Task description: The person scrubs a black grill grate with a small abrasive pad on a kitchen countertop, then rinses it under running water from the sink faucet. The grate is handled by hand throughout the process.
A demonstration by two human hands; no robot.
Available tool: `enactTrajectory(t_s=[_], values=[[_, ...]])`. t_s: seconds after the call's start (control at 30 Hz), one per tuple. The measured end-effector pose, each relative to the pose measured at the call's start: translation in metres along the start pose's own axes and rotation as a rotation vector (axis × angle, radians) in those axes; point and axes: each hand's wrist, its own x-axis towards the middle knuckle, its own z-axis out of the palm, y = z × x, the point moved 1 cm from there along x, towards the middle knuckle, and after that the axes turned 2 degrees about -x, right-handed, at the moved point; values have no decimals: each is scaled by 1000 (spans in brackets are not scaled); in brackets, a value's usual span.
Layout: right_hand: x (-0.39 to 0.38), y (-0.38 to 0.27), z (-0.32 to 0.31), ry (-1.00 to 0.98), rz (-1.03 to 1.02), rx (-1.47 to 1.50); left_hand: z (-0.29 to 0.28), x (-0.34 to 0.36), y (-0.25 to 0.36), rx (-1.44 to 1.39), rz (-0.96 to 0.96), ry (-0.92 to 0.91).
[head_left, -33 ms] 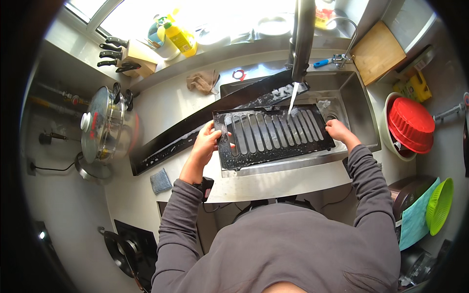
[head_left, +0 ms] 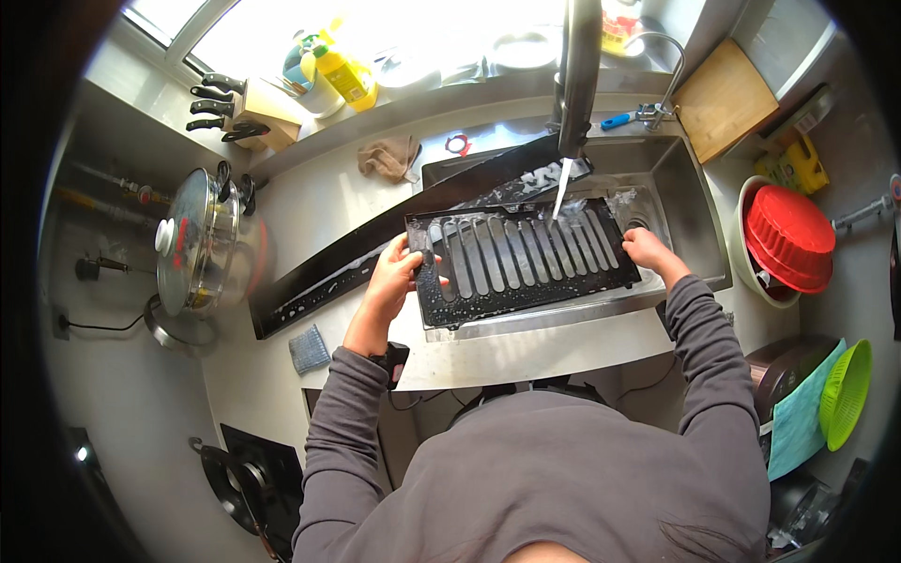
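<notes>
The black slotted panel [head_left: 524,263] is edging a touch leftward from the earlier frame, the right hand [head_left: 652,251] drifting with it, mid-frame over the sink [head_left: 690,178] under running water [head_left: 563,188]! The left hand [head_left: 389,280] is clasping its left end, thumb on top, fingers behind; the right's curled fingers are gripping its right edge.

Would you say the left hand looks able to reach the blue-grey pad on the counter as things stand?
Probably yes, once freed: the left hand holds the slotted black panel, but the blue-grey pad lies nearby with nothing visible covering it.
</notes>
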Motion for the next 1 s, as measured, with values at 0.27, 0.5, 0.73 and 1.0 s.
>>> enactTrajectory(t_s=[0.27, 0.5, 0.73, 1.0], values=[[23, -27, 19, 39, -44, 19, -13, -12, 3, 8, 137, 61], [38, -47, 37, 35, -85, 6, -30, -17, 4, 43, 153, 153], [37, -61, 62, 46, -168, 67, -50, -31, 6, 62, 222, 211], [37, -79, 90, -16, -268, 119, -78, -47, 10, 118, 184, 272]])
